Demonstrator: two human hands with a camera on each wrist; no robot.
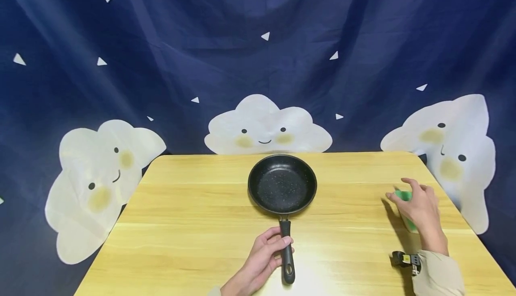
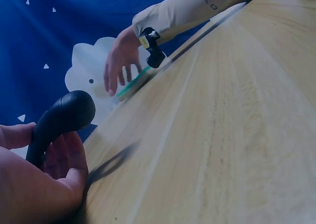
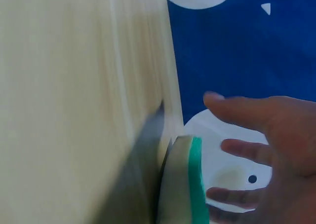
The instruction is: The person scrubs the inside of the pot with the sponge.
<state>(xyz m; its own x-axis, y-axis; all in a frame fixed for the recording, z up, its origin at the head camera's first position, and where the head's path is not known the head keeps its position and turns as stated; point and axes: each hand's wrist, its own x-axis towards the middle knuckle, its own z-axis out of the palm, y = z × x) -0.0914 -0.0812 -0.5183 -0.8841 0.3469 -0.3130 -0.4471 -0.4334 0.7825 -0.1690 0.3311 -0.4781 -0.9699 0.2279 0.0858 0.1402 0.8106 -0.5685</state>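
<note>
A black speckled frying pan (image 1: 282,184) lies on the wooden table, its handle (image 1: 287,255) pointing toward me. My left hand (image 1: 264,258) grips that handle, thumb across the top and fingers beneath; the left wrist view shows the handle end (image 2: 74,110) in the hand. Over at the table's right side, my right hand (image 1: 421,206) hovers above a sponge (image 3: 180,184) with a green layer on top and a pale body. The right fingers are spread and apart from the sponge in the right wrist view. In the head view the hand covers part of the sponge.
The wooden table (image 1: 181,224) has rounded far corners. Behind it hangs a dark blue curtain (image 1: 181,40) printed with white clouds and small triangles. A small black camera (image 1: 405,260) is strapped at my right wrist, by the pale sleeve (image 1: 437,273).
</note>
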